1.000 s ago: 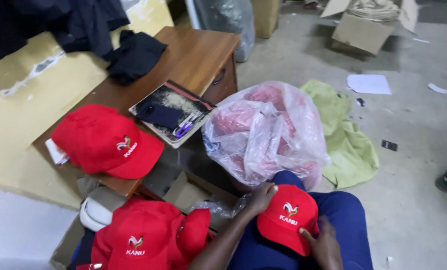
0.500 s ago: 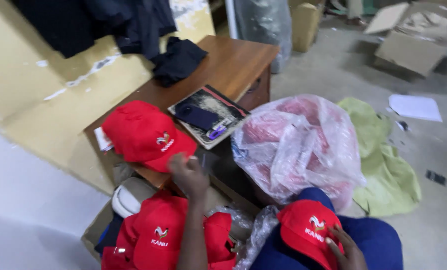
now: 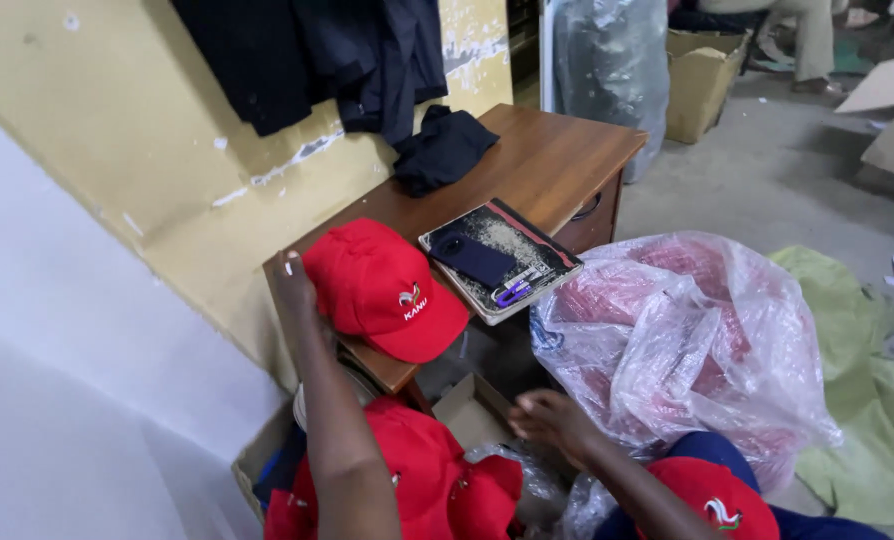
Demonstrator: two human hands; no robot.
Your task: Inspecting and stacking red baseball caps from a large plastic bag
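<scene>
A person sits on the floor beside a yellow and white wall, looking down at their own arms. A brown wooden table stands against the wall, and next to it a large clear plastic bag stuffed with red fabric leans on a pale green cloth. On the table's near corner sits a red baseball cap with a white emblem, beside a flat tray holding a dark phone. The left hand reaches up to the back edge of that cap, fingers curled against it; whether it grips is unclear. The right hand hovers loosely open and empty near the bag's base. This looks like the stacking of caps on the table, so placing the next one calls for a free hand to lift it. More red caps lie below, cut off by the frame, and another rests on the lap.
</scene>
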